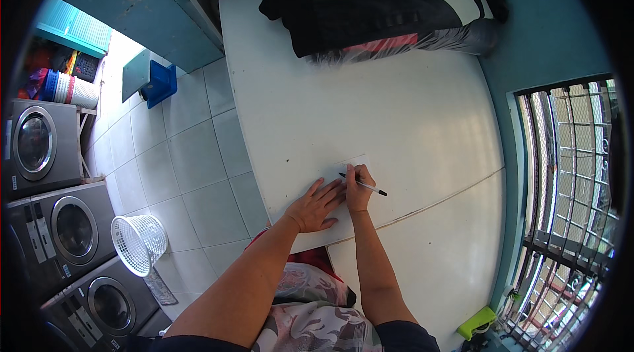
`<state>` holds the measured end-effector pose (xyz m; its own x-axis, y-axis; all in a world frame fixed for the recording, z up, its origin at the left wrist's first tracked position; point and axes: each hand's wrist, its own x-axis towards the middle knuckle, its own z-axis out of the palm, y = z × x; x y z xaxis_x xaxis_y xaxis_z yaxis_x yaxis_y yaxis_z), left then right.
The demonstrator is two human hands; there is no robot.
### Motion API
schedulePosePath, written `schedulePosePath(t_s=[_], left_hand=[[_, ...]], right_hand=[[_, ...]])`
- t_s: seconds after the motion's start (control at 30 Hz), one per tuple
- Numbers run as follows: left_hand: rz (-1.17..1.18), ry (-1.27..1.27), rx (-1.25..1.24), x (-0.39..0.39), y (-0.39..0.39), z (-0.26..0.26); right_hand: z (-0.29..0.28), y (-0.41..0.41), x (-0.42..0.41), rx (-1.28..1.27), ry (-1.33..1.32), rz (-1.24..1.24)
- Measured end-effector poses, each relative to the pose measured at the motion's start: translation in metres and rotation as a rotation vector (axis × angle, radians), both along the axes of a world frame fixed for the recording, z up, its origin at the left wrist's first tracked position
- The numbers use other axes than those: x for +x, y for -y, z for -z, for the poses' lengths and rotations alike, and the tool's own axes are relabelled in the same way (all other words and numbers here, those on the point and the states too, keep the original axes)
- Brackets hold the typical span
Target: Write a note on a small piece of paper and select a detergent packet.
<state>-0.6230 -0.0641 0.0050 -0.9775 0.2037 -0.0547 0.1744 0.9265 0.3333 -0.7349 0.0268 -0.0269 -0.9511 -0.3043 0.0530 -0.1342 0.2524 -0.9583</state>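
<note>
My right hand (360,188) is closed around a ballpoint pen (375,189) with a pale barrel and black ends. The pen slants, one dark end towards the left over a small piece of white paper (360,159), which this hand partly covers. Flat beside it, palm down and fingers a little apart, lies my left hand (317,206), its fingertips close to the right hand. Whether its fingers touch the paper cannot be told. Both hands rest on a white tabletop (317,119).
A black and white fabric item (366,10) and a plastic-wrapped bundle (396,47) lie at the table's far end. Front-loading machines (74,229) and a white plastic basket (140,243) stand left. A barred window (569,154) is at right, near a lime-green object (476,323).
</note>
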Motion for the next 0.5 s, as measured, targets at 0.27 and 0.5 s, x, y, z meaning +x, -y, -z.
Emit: schedulePosePath(t_s=[0.27, 0.5], left_hand=[[0.003, 0.020, 0.007, -0.0004, -0.0002, 0.0003], [0.000, 0.006, 0.004, -0.0006, 0.0007, -0.0032]], right_hand=[[-0.0022, 0.0007, 0.0004, 0.013, 0.021, 0.015], [-0.0053, 0.0012, 0.0003, 0.015, -0.002, 0.035]])
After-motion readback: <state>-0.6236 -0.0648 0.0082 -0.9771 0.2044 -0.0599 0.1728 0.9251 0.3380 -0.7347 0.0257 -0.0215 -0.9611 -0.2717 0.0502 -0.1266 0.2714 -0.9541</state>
